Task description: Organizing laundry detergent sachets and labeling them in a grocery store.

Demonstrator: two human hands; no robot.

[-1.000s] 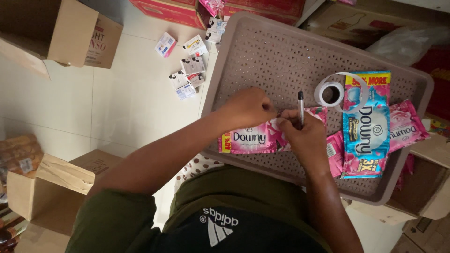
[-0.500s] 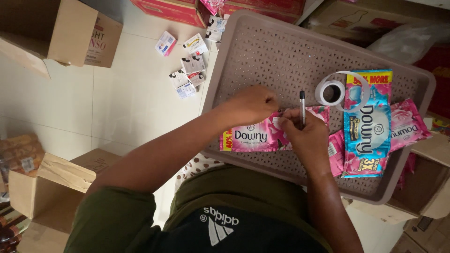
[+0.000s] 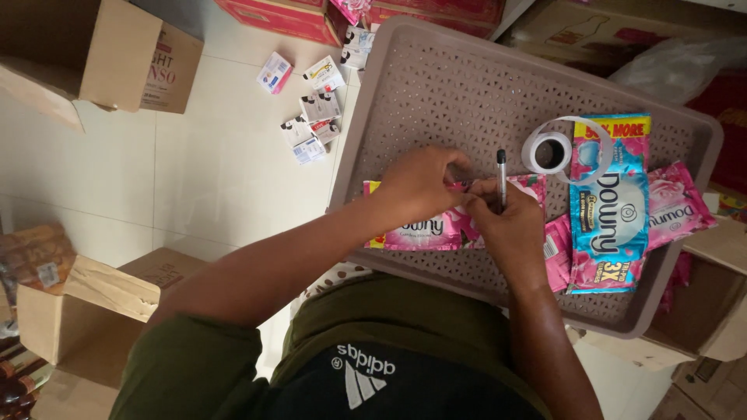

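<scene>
A strip of pink sachets (image 3: 424, 229) lies on an upturned grey perforated tray (image 3: 436, 85). My left hand (image 3: 420, 183) presses down on the strip's top edge with its fingers closed on it. Touching it from the right, my right hand (image 3: 510, 225) holds a black pen (image 3: 501, 175) upright and pinches the same strip. A roll of white tape (image 3: 548, 152) sits just right of the pen. A blue and pink sachet pack (image 3: 611, 202) lies over more pink sachets (image 3: 677, 206) on the tray's right side.
Small white boxes (image 3: 311, 109) lie scattered on the tiled floor left of the tray. Open cardboard boxes stand at upper left (image 3: 93, 54) and lower left (image 3: 85, 311). Red cartons (image 3: 288, 15) line the top edge. Another cardboard box (image 3: 700, 311) sits at lower right.
Both hands have stayed on the pink strip; the left hand's fingers have shifted slightly to the right along it. Everything else is as before.
</scene>
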